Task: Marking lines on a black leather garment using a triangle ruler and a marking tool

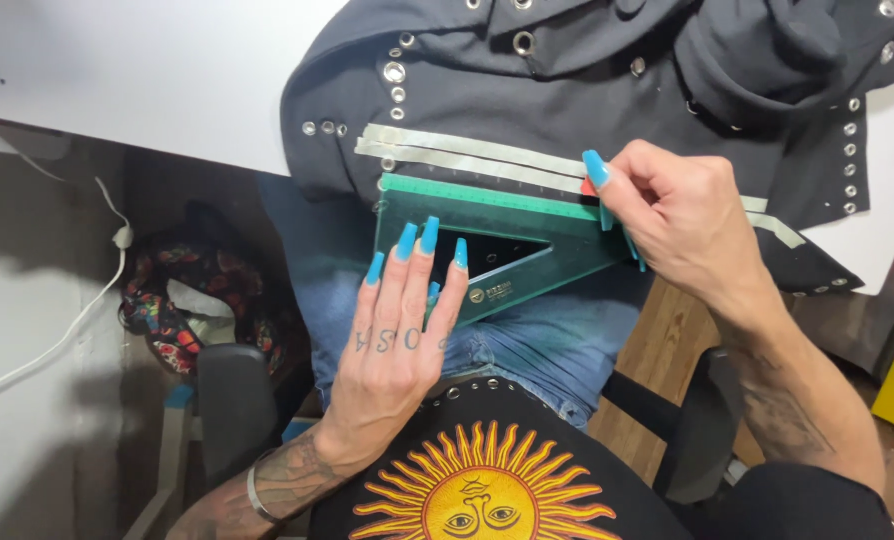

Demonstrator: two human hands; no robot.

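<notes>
A green see-through triangle ruler (pixel 507 225) lies on a dark garment (pixel 567 90) studded with metal eyelets, its long edge along two pale reflective strips (pixel 467 152). My left hand (pixel 399 330) presses flat on the ruler's lower left part, fingers spread. My right hand (pixel 682 215) is closed at the ruler's right end, pinching a small reddish marker (pixel 589 187) against the strip; most of it is hidden in the fingers.
The garment hangs over the edge of a white table (pixel 157 70). Below are my blue jeans (pixel 557 345), a black office chair (pixel 232 405), a patterned bag (pixel 182 300) on the floor and a white cable (pixel 87 300) at left.
</notes>
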